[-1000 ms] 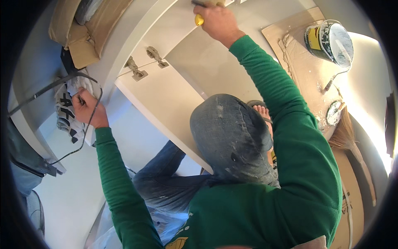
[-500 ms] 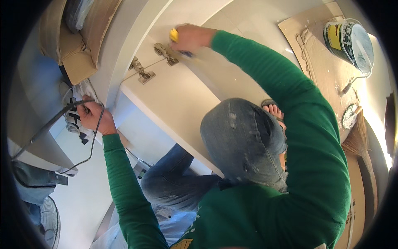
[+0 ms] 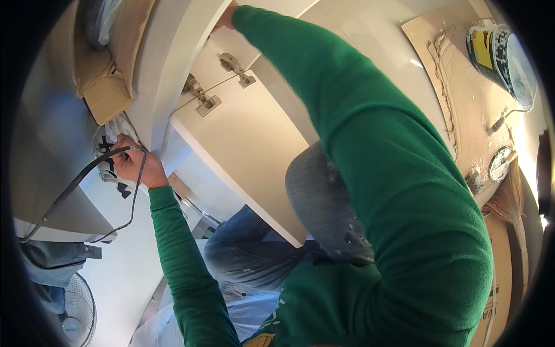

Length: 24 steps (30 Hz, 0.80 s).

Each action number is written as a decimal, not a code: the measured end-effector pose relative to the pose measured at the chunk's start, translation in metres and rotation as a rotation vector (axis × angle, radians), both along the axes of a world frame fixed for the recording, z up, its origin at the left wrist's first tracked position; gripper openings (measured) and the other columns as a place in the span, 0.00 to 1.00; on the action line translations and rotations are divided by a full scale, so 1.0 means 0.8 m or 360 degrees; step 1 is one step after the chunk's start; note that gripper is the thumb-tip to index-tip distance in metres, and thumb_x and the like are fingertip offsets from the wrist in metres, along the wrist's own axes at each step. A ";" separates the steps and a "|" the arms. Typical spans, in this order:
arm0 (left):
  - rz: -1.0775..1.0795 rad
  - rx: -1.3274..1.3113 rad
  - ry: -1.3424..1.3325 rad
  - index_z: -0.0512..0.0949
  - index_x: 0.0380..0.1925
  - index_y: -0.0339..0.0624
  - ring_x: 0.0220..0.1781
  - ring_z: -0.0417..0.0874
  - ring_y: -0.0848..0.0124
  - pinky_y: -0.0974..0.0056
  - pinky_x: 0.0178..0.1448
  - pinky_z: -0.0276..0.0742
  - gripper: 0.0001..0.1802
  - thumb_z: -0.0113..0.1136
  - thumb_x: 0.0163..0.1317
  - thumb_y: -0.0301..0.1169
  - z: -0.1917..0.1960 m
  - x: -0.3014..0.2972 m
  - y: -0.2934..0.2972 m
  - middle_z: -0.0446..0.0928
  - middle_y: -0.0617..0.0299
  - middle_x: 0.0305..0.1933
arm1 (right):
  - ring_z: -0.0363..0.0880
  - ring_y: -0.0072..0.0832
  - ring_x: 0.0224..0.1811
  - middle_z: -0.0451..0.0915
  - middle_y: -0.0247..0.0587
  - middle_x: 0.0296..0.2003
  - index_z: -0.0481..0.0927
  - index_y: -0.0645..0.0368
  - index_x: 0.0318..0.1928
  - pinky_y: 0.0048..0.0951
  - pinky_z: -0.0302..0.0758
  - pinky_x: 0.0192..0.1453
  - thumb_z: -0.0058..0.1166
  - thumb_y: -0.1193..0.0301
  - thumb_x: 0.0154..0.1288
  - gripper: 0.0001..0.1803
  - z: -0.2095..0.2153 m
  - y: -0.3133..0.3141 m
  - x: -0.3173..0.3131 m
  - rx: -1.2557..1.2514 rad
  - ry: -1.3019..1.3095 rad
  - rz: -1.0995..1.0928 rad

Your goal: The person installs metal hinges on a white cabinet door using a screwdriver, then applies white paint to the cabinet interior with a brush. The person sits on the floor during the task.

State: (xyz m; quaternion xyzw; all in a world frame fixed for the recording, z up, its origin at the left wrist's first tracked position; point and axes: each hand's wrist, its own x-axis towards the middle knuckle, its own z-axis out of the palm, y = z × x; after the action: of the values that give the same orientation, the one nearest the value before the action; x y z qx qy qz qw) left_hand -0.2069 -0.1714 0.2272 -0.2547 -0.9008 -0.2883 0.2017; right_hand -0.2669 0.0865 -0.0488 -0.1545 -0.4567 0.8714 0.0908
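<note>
My left hand (image 3: 139, 165) is closed beside the cabinet's upright panel, in front of a white plastic bag with dark marks. A black cable (image 3: 75, 184) loops across its fingers; what the fingers hold is not clear. Up at the top, my right hand (image 3: 225, 18) reaches past the edge of the cabinet frame (image 3: 185, 52), and its fingers are hidden there. Below that arm a cream cabinet door (image 3: 248, 144) stands swung out on two metal hinges, an upper hinge (image 3: 237, 68) and a lower hinge (image 3: 202, 97). My knees are bent on both sides of the door.
Far right, a paint bucket (image 3: 485, 55) stands on a flattened cardboard sheet (image 3: 442, 87), with a round lid (image 3: 502, 164) and a straw broom (image 3: 511, 196) nearby. An open cardboard box (image 3: 107, 95) is at upper left. A fan (image 3: 78, 306) sits at lower left.
My right hand has moved up and left, from beside the upper hinge to behind the frame edge. The yellow-ended tool it held is now out of sight. My left hand stays nearly in place.
</note>
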 end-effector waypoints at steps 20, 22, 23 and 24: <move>0.0115 -0.0150 0.0304 0.80 0.28 0.34 0.26 0.74 0.68 0.62 0.35 0.73 0.16 0.62 0.69 0.36 -0.002 0.004 0.015 0.80 0.58 0.24 | 0.88 0.31 0.36 0.87 0.45 0.38 0.83 0.71 0.51 0.29 0.86 0.48 0.56 0.64 0.75 0.19 0.140 0.048 0.291 -0.0140 -0.0459 -0.0066; 0.0193 -0.0182 0.0277 0.80 0.28 0.35 0.26 0.75 0.68 0.62 0.36 0.73 0.16 0.62 0.69 0.37 -0.001 0.006 0.016 0.80 0.58 0.24 | 0.89 0.31 0.40 0.87 0.45 0.42 0.82 0.71 0.55 0.31 0.86 0.54 0.56 0.64 0.76 0.20 0.161 0.044 0.283 -0.0593 0.0030 -0.0295; 0.0219 -0.0206 0.0267 0.80 0.28 0.35 0.27 0.75 0.67 0.62 0.36 0.73 0.16 0.62 0.69 0.37 0.000 0.006 0.017 0.81 0.59 0.24 | 0.89 0.31 0.41 0.87 0.44 0.42 0.82 0.70 0.55 0.31 0.86 0.55 0.56 0.63 0.76 0.20 0.173 0.040 0.277 -0.0706 0.0254 -0.0280; 0.0190 -0.0186 0.0270 0.81 0.28 0.35 0.27 0.76 0.68 0.62 0.36 0.73 0.16 0.62 0.69 0.37 -0.001 0.006 0.018 0.81 0.59 0.24 | 0.89 0.30 0.40 0.86 0.44 0.41 0.83 0.68 0.54 0.30 0.86 0.54 0.56 0.63 0.76 0.19 0.185 0.037 0.282 -0.0313 0.0077 0.0103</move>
State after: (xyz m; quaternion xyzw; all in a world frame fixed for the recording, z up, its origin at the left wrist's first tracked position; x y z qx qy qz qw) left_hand -0.2024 -0.1567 0.2268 -0.2355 -0.9092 -0.2003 0.2789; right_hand -0.0414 0.1159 0.0994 -0.1267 -0.3713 0.9180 0.0579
